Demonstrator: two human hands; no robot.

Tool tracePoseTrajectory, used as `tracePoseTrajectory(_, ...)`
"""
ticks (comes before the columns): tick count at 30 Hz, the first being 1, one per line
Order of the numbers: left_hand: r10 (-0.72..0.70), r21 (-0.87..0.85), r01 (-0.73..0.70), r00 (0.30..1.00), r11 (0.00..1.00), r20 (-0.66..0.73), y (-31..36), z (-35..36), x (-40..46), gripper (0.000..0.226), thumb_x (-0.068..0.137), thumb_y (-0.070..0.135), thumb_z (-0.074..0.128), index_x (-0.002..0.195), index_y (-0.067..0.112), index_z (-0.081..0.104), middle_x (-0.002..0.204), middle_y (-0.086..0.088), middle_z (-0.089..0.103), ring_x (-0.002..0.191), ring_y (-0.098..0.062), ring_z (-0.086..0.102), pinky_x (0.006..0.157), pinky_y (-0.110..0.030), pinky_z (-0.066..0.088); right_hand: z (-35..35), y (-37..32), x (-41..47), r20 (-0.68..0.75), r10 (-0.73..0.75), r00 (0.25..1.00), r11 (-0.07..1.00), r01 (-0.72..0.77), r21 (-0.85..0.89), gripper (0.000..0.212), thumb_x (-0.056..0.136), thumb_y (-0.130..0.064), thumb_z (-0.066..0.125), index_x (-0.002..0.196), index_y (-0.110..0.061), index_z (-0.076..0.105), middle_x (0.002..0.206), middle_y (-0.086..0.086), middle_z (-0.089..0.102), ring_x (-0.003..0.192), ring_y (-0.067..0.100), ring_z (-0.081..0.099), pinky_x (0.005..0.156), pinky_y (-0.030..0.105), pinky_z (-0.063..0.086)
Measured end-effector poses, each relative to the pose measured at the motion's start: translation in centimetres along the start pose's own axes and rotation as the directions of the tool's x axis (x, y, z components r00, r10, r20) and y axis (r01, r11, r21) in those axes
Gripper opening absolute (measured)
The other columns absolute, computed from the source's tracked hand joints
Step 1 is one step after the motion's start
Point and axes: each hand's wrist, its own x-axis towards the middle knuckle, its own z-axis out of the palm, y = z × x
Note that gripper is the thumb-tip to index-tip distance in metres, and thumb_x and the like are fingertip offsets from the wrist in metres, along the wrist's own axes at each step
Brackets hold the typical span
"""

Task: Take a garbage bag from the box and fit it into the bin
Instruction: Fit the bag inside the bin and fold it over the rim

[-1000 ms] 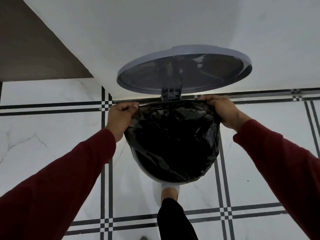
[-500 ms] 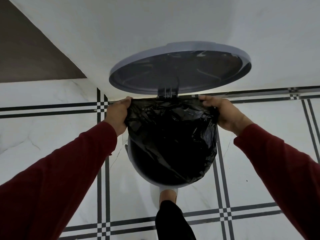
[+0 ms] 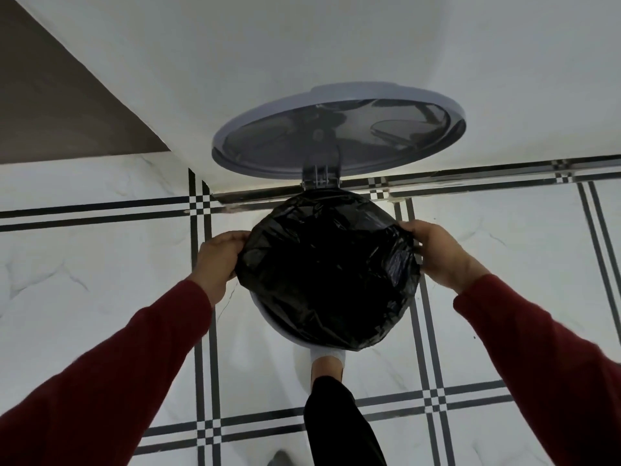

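A black garbage bag (image 3: pixel 331 270) lines the round white pedal bin (image 3: pixel 268 316), whose rim shows only as a pale arc at the lower left. The bag's edge is folded over the rim all around. My left hand (image 3: pixel 220 260) grips the bag's edge at the bin's left side. My right hand (image 3: pixel 437 252) grips the edge at the right side. The grey lid (image 3: pixel 339 129) stands open behind the bin on its hinge (image 3: pixel 319 176). The garbage bag box is not in view.
My foot in a white sock (image 3: pixel 327 361) and black trouser leg is at the bin's front, where the pedal is hidden. A white wall (image 3: pixel 302 45) rises right behind the lid. White marble floor tiles with black stripes (image 3: pixel 100 297) surround the bin.
Both hands have slid from the back of the rim, near the hinge, down to the bin's left and right sides. The bag's edge now sits folded over the back rim.
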Motion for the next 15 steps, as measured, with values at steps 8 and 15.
tracePoseTrajectory(8,-0.059,-0.206,0.008,0.968,0.979,-0.244,-3.3,2.0,-7.1,0.047,0.075,0.061,0.081,0.116,0.043,0.069,0.126,0.016,0.064,0.117,-0.015,0.06,0.096,-0.043,0.052,3.6,5.8,-6.8,-0.459,-0.129,0.879,0.982,0.178,0.065,0.052,0.08,-0.051,0.076,0.125,-0.025,0.072,0.127,0.001,0.073,0.122,0.019,0.067,0.109,0.046,0.05)
tracePoseTrajectory(15,-0.066,-0.08,0.04,0.927,0.996,-0.37,-6.7,4.2,-9.0,0.024,0.09,0.031,0.077,0.106,0.016,0.067,0.086,-0.003,0.072,0.088,-0.029,0.073,0.085,-0.047,0.061,5.9,8.7,-9.0,-0.367,0.061,0.928,0.937,0.073,0.34,0.014,0.093,-0.022,0.066,0.096,-0.012,0.074,0.1,0.009,0.077,0.091,0.017,0.072,0.087,0.041,0.061)
